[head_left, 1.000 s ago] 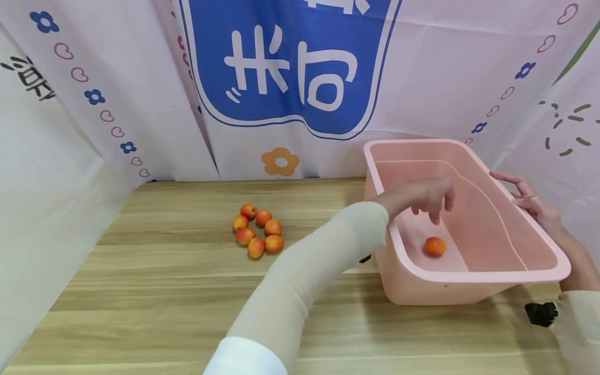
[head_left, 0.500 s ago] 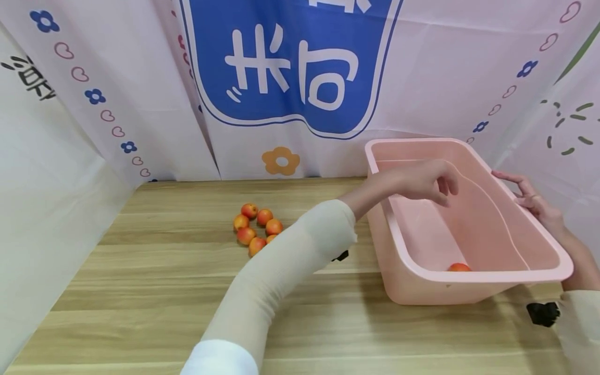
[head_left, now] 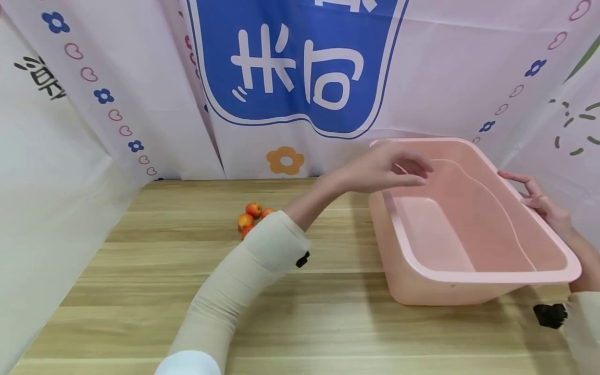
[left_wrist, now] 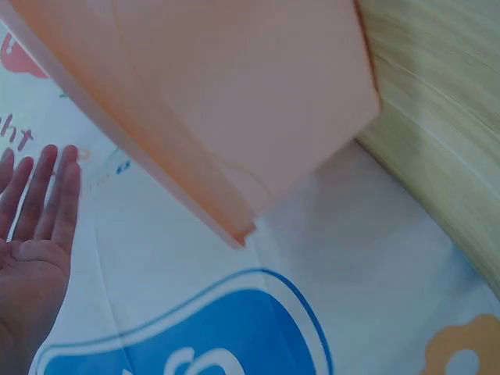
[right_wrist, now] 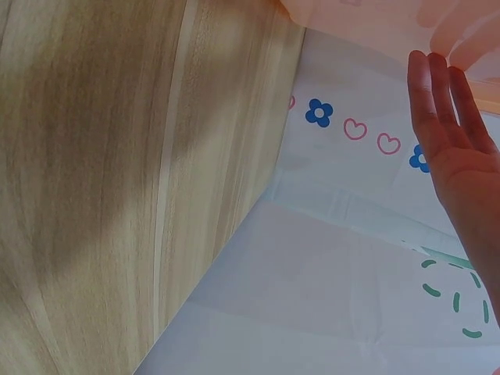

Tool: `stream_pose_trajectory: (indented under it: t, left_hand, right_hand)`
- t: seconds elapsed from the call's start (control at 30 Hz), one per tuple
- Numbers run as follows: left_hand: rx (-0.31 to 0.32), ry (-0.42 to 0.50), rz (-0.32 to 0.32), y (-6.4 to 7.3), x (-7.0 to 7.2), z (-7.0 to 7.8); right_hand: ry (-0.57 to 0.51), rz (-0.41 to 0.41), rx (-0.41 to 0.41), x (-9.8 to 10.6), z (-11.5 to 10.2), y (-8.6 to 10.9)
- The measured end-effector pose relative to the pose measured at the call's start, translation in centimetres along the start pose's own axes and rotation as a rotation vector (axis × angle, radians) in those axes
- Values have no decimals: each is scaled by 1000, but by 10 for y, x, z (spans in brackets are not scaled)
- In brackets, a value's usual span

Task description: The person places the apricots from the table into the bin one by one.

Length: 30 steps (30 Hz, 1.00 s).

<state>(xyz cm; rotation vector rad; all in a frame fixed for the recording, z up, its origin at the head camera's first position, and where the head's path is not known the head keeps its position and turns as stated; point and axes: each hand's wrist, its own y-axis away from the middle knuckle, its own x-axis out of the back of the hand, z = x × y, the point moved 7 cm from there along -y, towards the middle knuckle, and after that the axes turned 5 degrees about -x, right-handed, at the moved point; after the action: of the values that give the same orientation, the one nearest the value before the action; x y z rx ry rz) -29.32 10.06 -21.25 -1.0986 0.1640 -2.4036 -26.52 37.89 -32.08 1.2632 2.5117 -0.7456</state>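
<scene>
In the head view my left hand (head_left: 391, 166) is over the left rim of a pink plastic tub (head_left: 478, 277). Its fingers are loosely extended and hold nothing; the left wrist view shows the bare palm. On the tub's far right side, my right hand (head_left: 548, 211) rests at the rim. Straight fingers (right_wrist: 444, 98) touch the tub's outer wall in the right wrist view. Small oval orange-red fruits (head_left: 245, 221) lie clustered on the table, several of them hidden behind my left sleeve. No fruit shows inside the tub, whose near floor is hidden by its front wall.
The wooden table (head_left: 319, 323) meets a white printed cloth (head_left: 436, 67) hung behind it and on both sides. Black devices sit at my wrists, one (head_left: 550, 315) near the tub's right front corner.
My left hand has risen and moved left from inside the tub, its fingers straightening. The fruit rolled toward the tub's near end and out of view. My right hand stays at the rim.
</scene>
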Motion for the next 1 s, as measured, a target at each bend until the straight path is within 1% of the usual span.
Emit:
stream_pose_trajectory:
  t: [0.1, 0.17, 0.23, 0.3, 0.37, 0.47, 0.57, 0.7, 0.73, 0.87, 1.0]
  left_hand:
    - [-7, 33, 62, 15, 11, -2]
    - [-7, 91, 100, 26, 17, -5]
    - [13, 152, 129, 37, 22, -8]
    - [22, 197, 151, 46, 26, -12]
    - [31, 212, 162, 55, 30, -16]
    - [50, 177, 166, 68, 33, -24]
    - [101, 121, 153, 82, 36, -36]
    - [193, 17, 128, 105, 41, -60]
    - [207, -7, 127, 111, 43, -66]
    - [302, -110, 155, 140, 52, -93]
    - [380, -186, 165, 167, 59, -114]
  right_hand:
    - [43, 23, 9, 0, -1, 1]
    - [56, 34, 18, 0, -1, 1]
    - [70, 39, 26, -1, -2, 1]
    - [59, 23, 25, -1, -1, 2]
    - [53, 2, 18, -3, -1, 2]
    - [30, -40, 7, -5, 0, 1]
    - [10, -60, 9, -6, -1, -1]
    - [-14, -77, 12, -7, -1, -3]
    - [-9, -79, 13, -7, -2, -3]
    - [-17, -101, 10, -9, -1, -4]
    - [4, -90, 11, -9, -1, -3]
